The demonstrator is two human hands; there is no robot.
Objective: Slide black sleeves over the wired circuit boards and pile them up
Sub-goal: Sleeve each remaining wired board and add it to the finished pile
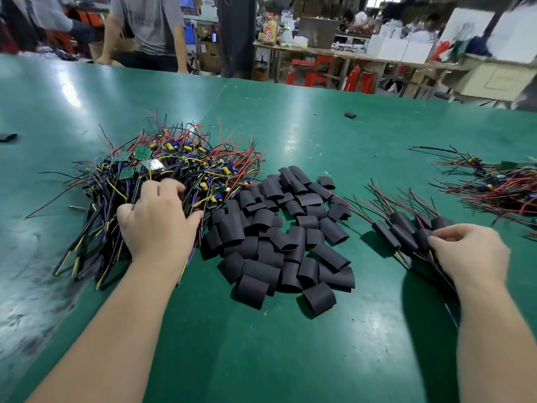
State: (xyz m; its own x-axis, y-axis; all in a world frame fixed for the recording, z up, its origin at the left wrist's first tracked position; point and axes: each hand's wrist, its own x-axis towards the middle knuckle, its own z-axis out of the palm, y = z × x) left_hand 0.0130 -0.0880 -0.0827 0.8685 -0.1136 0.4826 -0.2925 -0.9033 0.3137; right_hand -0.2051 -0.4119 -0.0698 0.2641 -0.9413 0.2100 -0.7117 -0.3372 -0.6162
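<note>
A big tangle of bare wired circuit boards (162,170) lies at the left of the green table (290,344). My left hand (158,219) reaches into its near edge, fingers curled among the wires; what they hold is hidden. Several loose black sleeves (279,237) are heaped in the middle. At the right lies a small pile of sleeved boards (404,231) with red and black wires fanning out. My right hand (467,251) pinches the sleeved board at that pile's right end.
A second bundle of wired boards (494,187) lies at the far right edge. Stray black sleeves sit at the far left (8,137) and far middle (350,114). A person in a grey shirt (148,30) stands across the table. Benches and red stools fill the background.
</note>
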